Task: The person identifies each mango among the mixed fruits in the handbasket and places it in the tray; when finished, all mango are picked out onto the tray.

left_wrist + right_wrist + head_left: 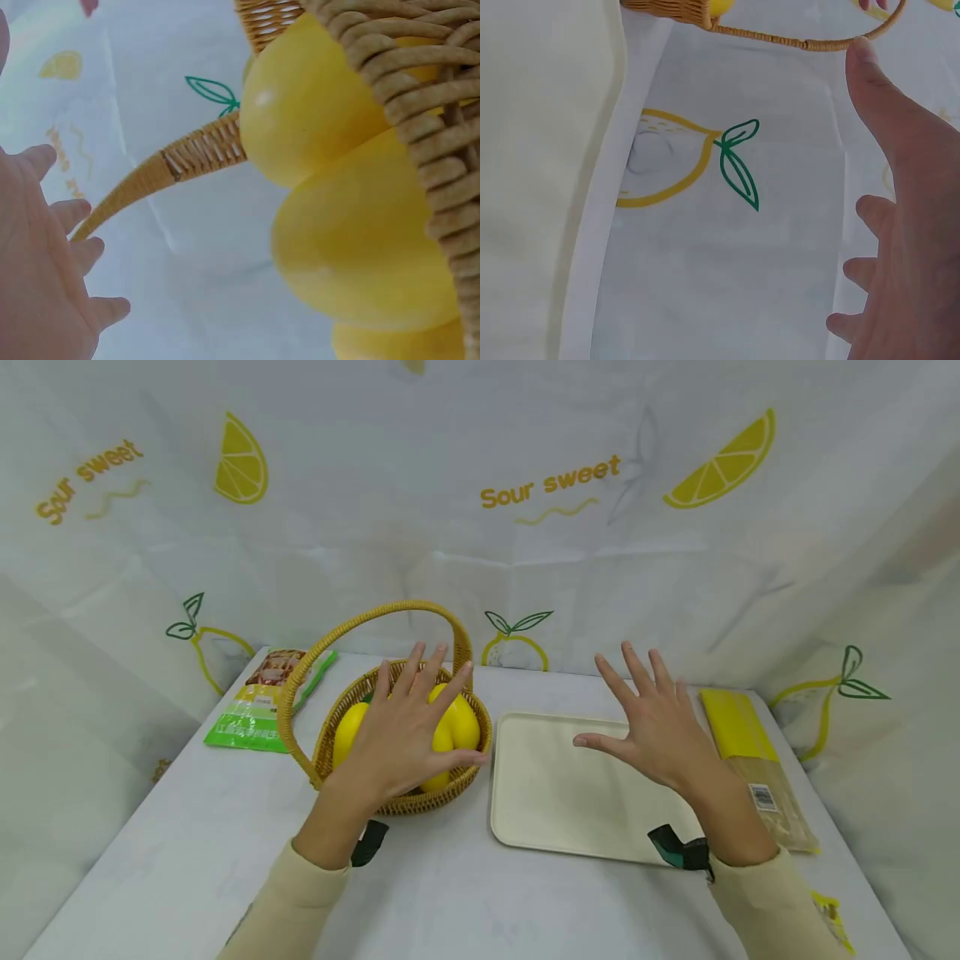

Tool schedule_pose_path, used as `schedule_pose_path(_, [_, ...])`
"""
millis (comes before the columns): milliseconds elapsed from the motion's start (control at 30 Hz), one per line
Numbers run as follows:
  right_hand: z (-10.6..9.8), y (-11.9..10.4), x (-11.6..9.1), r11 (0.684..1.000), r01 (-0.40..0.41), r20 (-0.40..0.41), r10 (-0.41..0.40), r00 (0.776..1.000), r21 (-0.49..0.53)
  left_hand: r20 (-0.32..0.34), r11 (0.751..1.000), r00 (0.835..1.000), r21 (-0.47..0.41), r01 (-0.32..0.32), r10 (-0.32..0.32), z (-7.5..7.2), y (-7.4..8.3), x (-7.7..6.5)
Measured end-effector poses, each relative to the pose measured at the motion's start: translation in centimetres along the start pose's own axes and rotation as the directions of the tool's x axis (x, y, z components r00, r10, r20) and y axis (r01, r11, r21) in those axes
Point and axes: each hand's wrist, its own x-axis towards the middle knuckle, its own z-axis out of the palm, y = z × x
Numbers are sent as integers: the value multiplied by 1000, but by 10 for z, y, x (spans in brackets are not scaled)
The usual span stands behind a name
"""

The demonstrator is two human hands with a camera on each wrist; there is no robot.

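My left hand [408, 731] hovers over a wicker basket [420, 803] with a tall arched handle, its fingers spread. Smooth yellow fruits [459, 718] fill the basket; their exact kind is unclear, and the hand hides part of them. In the left wrist view the fruits [360, 232] lie close against the woven rim, apart from the fingers. Fingers fanned out, my right hand [660, 727] is above the right part of a cream rectangular tray [555, 785]. Neither hand holds anything. The right wrist view shows the tray's edge [592, 180] beside the hand [919, 202].
A green and yellow snack packet [258, 706] lies behind the basket at left. Right of the tray lies a long clear pack with a yellow top [738, 727]. Part of a small yellow wrapper [828, 914] shows near the front right. A lemon-print cloth [375, 527] hangs behind the table.
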Motion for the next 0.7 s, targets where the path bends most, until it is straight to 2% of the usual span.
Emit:
schedule_pose_path(100, [-2,-5,6,999,16,10,-16,1000,41,-13,1000,1000,-10,3,-3,-6,0,-4])
schedule_pose_path(400, [-3,-20,19,994,88,25,-90,996,71,-75,1000,997,-16,-9,8,-25,1,-21])
schedule_pose_path(700, [3,-35,28,982,128,55,-136,989,136,-117,1000,993,-7,-19,18,-37,0,-30])
